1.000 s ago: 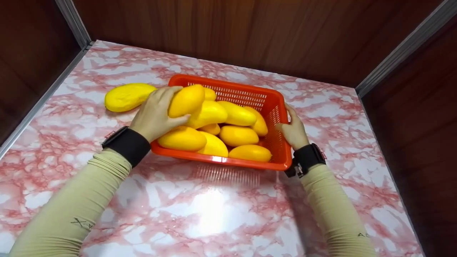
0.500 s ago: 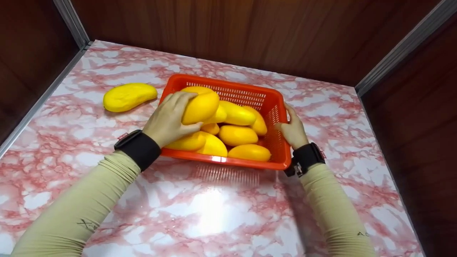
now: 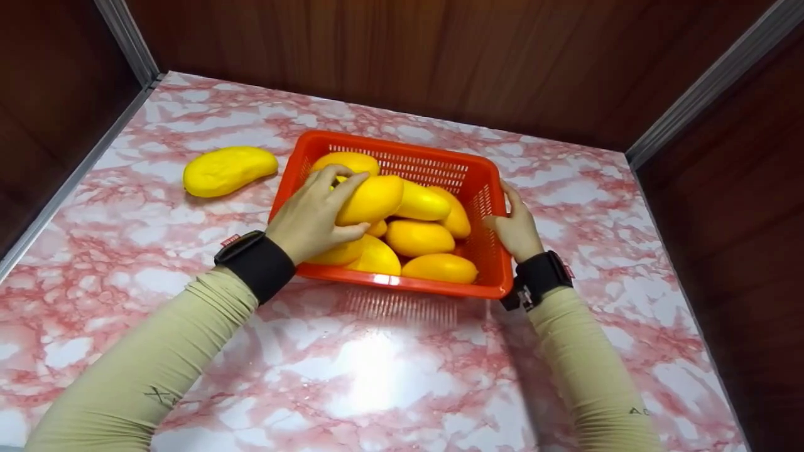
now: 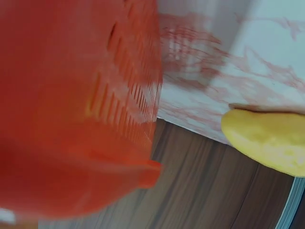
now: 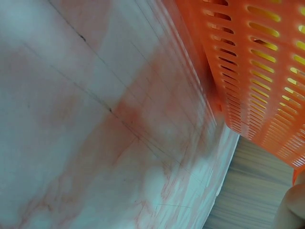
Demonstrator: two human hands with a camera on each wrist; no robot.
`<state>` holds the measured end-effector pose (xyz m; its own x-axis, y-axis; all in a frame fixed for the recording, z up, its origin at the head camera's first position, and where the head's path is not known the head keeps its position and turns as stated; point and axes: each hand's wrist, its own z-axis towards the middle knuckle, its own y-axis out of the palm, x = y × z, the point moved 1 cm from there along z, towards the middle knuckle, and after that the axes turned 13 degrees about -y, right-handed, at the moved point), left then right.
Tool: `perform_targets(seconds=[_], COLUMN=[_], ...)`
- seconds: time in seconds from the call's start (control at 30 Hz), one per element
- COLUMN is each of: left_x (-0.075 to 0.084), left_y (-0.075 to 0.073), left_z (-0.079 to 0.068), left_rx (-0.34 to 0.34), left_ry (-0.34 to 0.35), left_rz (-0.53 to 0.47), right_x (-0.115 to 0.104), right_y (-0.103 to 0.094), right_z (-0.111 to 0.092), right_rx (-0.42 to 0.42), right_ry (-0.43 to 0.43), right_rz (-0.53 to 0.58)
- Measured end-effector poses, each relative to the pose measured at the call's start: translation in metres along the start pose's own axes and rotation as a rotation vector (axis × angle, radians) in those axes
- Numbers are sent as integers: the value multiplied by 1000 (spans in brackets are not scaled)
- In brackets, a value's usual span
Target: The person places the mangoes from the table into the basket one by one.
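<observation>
An orange-red slatted plastic basket point(image 3: 408, 284) stands on the tabletop, holding several yellow mangoes point(image 3: 419, 238). Over its left half my left hand point(image 3: 308, 220) grips one mango point(image 3: 377, 199), thumb on the near side and fingers over the top; it rests among the others. My right hand point(image 3: 519, 231) holds the basket's right rim, thumb inside and fingers outside. Its fingers point(image 5: 291, 205) show at the lower right of the right wrist view, beside the slotted wall. In the left wrist view, the basket wall hides my left hand and the mango it holds.
One loose yellow mango point(image 3: 229, 171) lies on the table left of the basket. The pink-and-white marbled tabletop point(image 3: 301, 376) is bounded by dark wood panels point(image 3: 402, 63) at the back and sides, with metal strips at the corners.
My left hand has moved right and slightly down, carrying its mango from the basket's left side farther in. The loose mango stays put. My right hand keeps its hold on the rim.
</observation>
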<state>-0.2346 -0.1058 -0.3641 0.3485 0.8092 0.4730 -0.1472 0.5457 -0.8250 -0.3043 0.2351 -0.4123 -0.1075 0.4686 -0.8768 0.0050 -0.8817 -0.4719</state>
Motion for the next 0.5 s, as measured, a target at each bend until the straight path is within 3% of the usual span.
perform_targets(seconds=[0.5], left_x=[5], left_y=[-4], left_z=[-2], left_rx=[-40], left_ry=[36], left_rz=[38], right_x=[0], right_y=[0], right_z=[0], right_rx=[-5], right_ry=[6], right_rz=[16])
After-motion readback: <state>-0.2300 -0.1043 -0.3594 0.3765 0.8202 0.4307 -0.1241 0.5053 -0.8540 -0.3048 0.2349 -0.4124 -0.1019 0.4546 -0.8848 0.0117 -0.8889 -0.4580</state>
